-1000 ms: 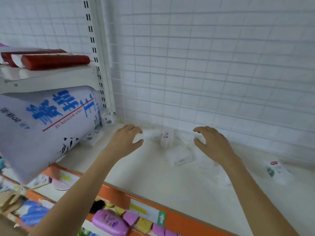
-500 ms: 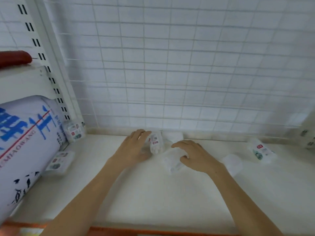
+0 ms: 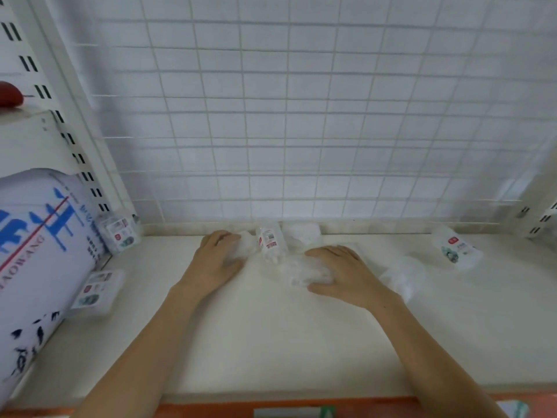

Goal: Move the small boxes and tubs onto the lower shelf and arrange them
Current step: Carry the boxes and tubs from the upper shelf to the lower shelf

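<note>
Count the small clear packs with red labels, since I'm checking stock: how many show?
4: two by the big bag, one between the hands, one far right. Blurry white ones may hide more.

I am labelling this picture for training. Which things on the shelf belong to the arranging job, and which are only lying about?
Belong to the job:
- left hand and right hand
- clear packs between the hands
- pack at far right
- two packs at left
- shelf

Only lying about:
- big white bag with blue print
- wire grid back
- red object, upper left
</note>
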Demonstrator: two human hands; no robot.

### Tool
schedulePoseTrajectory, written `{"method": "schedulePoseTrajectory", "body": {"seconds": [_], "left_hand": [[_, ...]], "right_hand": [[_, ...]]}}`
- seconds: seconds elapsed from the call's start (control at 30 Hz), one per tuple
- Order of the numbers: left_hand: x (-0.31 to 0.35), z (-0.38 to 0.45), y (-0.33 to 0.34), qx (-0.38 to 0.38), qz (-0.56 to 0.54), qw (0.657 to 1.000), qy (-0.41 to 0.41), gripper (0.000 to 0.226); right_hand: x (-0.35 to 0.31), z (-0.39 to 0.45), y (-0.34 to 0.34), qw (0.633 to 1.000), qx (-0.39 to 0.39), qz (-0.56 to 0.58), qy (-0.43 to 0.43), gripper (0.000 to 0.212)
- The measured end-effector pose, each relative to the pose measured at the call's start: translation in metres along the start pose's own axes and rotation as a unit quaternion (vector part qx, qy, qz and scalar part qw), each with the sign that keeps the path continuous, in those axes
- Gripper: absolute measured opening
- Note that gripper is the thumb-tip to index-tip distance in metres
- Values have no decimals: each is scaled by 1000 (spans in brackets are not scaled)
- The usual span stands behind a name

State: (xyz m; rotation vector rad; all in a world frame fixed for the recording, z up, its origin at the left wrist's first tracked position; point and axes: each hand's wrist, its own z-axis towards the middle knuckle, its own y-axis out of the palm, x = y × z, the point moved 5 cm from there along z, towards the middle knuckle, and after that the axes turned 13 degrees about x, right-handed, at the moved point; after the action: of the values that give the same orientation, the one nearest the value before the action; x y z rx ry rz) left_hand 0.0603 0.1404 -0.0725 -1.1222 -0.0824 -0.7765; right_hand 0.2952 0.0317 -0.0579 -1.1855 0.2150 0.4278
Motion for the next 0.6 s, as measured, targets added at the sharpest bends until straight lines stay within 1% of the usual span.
{"method": "schedulePoseTrajectory", "body": {"seconds": [0.13,0.17,0.2,0.27,0.3,0.37,0.43,0.5,0.53,0.6], "left_hand": [[-13,-4,-8,-8,-54,998,12,66],[-13,-6,-15,-3,-70,998,0,60],[-12,-9,-24,3,-96,995,-21,49],[-11,-17,-35,10,-193,978,-78,18],[-13,-22,-38,12,-243,964,-111,13],[-17,-29,-43,28,-276,950,-142,17],[-17,-32,-42,14,-280,947,-156,20],[-14,-35,-37,-26,-278,945,-173,23],[-12,-36,-35,-42,-274,945,-172,24],[-9,-37,-35,-47,-263,950,-161,26]], "right_hand": [[-5,-6,-5,999,29,36,-8,50],[-5,-8,-6,998,37,53,-6,48],[-6,-10,-8,996,49,70,-1,48],[-7,-10,-13,992,83,91,6,49],[-7,-9,-15,990,103,99,12,49],[-9,-9,-20,979,142,141,38,40],[-14,-9,-22,966,166,190,49,23],[-19,-10,-20,962,153,216,60,8],[-20,-10,-17,961,137,228,79,7],[-19,-9,-11,955,103,246,127,13]]}}
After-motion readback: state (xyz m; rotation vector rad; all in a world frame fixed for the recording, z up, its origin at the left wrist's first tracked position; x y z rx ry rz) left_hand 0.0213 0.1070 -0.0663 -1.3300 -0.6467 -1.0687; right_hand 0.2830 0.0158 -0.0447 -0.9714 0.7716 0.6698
